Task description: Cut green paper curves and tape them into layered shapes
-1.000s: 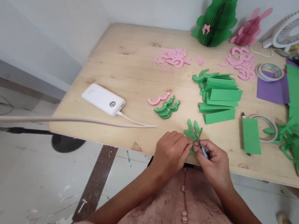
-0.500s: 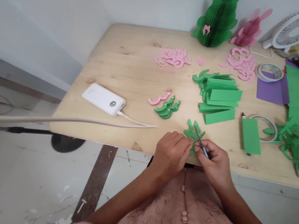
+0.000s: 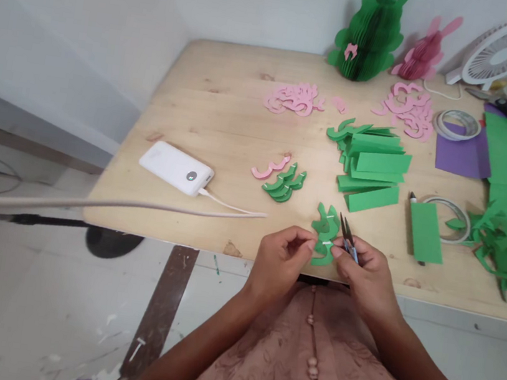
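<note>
I'd call the curved green paper pieces (image 3: pixel 282 189) done; the left hand (image 3: pixel 282 258) pinches the edge of a scalloped green paper cutout (image 3: pixel 326 227) on the counter (image 3: pixel 208 108), white strips (image 3: pixel 326 243) already on it; the right hand (image 3: pixel 368 268) grips blue-handled scissors (image 3: pixel 347 233); the folded green paper stack (image 3: pixel 383 163) beyond seems left.

The right grip (image 3: pixel 367 274) holds snips (image 3: pixel 349 237) beside green cutouts (image 3: pixel 332 227).

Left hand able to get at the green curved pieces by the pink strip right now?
Probably yes: the left hand is close to the green curved pieces, and nothing visible blocks the way between. It is busy at the green cutout, though.
</note>
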`<state>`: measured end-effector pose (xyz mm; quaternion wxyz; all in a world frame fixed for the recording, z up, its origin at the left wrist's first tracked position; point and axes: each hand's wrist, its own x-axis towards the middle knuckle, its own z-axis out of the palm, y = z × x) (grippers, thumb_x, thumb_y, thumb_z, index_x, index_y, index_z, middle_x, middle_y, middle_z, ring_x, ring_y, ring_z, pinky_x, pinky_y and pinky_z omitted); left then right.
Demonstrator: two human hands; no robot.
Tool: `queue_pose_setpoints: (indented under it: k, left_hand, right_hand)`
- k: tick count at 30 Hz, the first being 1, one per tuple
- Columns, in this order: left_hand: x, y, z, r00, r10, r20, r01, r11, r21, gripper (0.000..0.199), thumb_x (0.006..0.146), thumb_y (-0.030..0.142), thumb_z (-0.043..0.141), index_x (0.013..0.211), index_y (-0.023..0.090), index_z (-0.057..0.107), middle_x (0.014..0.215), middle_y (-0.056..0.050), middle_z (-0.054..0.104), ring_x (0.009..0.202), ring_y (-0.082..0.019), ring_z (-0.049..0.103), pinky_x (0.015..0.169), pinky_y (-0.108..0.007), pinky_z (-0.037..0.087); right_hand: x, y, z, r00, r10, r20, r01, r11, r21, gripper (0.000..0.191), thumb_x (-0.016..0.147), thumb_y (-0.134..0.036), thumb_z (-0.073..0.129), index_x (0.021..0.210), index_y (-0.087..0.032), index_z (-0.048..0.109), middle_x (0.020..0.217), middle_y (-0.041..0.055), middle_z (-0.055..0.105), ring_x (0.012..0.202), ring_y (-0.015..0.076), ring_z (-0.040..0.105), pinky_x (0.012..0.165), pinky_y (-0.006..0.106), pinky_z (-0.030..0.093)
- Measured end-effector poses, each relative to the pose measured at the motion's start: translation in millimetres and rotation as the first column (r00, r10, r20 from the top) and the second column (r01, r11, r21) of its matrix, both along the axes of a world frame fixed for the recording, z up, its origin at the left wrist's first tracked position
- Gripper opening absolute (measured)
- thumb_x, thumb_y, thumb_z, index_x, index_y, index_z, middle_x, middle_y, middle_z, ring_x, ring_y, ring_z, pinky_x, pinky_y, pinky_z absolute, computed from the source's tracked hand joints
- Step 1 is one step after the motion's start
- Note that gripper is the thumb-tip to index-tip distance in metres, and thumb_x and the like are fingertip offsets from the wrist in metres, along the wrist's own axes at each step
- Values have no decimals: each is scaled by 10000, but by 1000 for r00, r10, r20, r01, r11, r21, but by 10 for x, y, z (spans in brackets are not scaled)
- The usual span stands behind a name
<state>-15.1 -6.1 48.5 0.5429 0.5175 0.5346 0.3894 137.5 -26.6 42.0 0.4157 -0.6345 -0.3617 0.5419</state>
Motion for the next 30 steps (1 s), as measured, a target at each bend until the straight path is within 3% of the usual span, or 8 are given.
queue_pose_setpoints:
  k: [5,13,22,27,30]
  left_hand:
    - [16,33,-52,972,28,235,22,978,-207,128,739,266,656,721,149,705,724,-25,688,680,-132,599,679,-245,458]
    - [46,41,-28,894,194,404,29,875,-483,255,646,332,753,799,150,659,643,-9,663,573,-106,558,544,-204,384]
    - [87,43,-10,896,171,410,53,875,-480,211,648,324,736,662,135,641,637,-22,649,556,-95,538,515,-199,380]
    - [117,44,-5,901,198,387,-3,894,-449,192,645,311,723,642,141,635,616,-16,641,553,-94,526,496,-191,384]
    - [130,41,0,905,203,373,-18,896,-444,184,646,307,718,639,141,638,615,-17,646,553,-93,525,494,-190,383]
  right_hand:
    - [7,-5,-58,993,-18,-118,17,1000,-9,211,707,-377,719,775,-195,636,508,-87,364,439,57,236,413,211,165]
    - [-1,-17,-77,982,-25,-188,25,1000,-4,204,713,-361,733,778,-189,645,494,-90,331,441,54,231,409,207,152]
    - [-2,-13,-39,995,-6,-100,6,1000,-5,167,714,-342,710,768,-195,651,489,-91,381,428,51,245,408,201,189]
    - [-27,18,20,1000,2,9,-3,999,35,154,691,-326,696,745,-188,657,631,-33,593,538,90,474,522,214,369]
    - [-33,24,38,999,-2,34,0,999,41,153,680,-328,689,737,-191,649,651,-26,619,578,110,523,560,226,405]
